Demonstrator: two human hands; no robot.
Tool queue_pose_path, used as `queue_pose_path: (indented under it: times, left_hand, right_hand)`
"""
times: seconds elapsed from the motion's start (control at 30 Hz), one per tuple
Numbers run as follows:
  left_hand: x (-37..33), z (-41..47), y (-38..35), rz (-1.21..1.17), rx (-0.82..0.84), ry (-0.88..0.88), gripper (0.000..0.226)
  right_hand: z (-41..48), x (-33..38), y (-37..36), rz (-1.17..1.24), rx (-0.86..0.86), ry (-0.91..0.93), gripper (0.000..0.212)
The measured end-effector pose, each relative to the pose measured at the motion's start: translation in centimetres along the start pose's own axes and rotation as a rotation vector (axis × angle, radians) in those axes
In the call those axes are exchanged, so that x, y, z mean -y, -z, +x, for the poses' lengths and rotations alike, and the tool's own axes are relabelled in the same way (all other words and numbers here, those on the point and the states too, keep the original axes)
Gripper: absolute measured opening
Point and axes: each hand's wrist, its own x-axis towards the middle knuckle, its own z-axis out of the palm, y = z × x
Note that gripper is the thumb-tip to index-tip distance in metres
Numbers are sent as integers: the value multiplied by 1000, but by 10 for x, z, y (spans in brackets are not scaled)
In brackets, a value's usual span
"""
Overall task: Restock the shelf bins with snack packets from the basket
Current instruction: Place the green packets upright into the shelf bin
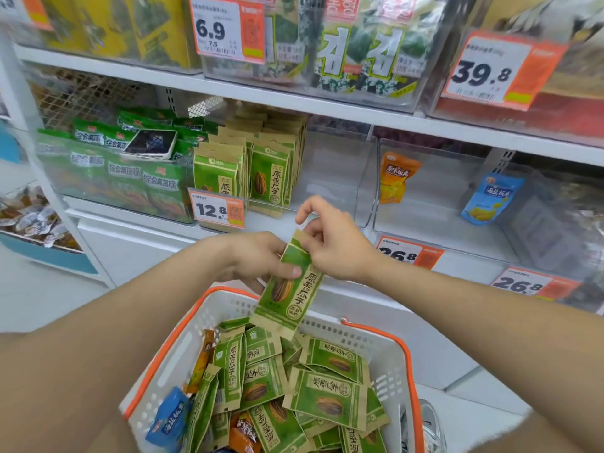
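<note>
left hand [258, 263], right hand [336, 243] hold green packet [291, 289] — over basket [157, 387]

Left arm: bare forearm, reaching in from the lower left. Left hand [258, 259]: fingers curled behind a green and tan paper snack packet [289, 295], thumb pressed across its front. Right arm: bare forearm, reaching in from the lower right. Right hand [336, 246]: fingertips pinching the packet's top edge, forefinger arched above.

A phone [151, 143] is lying screen-up far left, an orange 12.8 price tag [218, 209] is hanging nearer, and a grey shoe [431, 426] is showing near right.
</note>
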Motion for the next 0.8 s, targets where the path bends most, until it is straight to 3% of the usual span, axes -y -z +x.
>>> queue_pose_path:
  times: [0.2,0.3,0.5,0.63,0.8]
  left_hand:
    - [-19,-17,18,-309,-87,-172,20]
    - [-27,-25,23,-459,-153,-250,29]
    - [-30,-29,24,-548,-283,-286,26]
    - [-32,-29,30,-571,-389,-310,24]
    - [-40,-33,44,-391,-708,-400,32]
  right_hand:
    - [4,29,16,131,-414,60,28]
    - [9,32,20,296,-422,-54,33]
    - [7,35,24,291,-295,-61,20]
    - [12,35,29,310,-174,-64,31]
    - [22,44,26,228,-395,104,27]
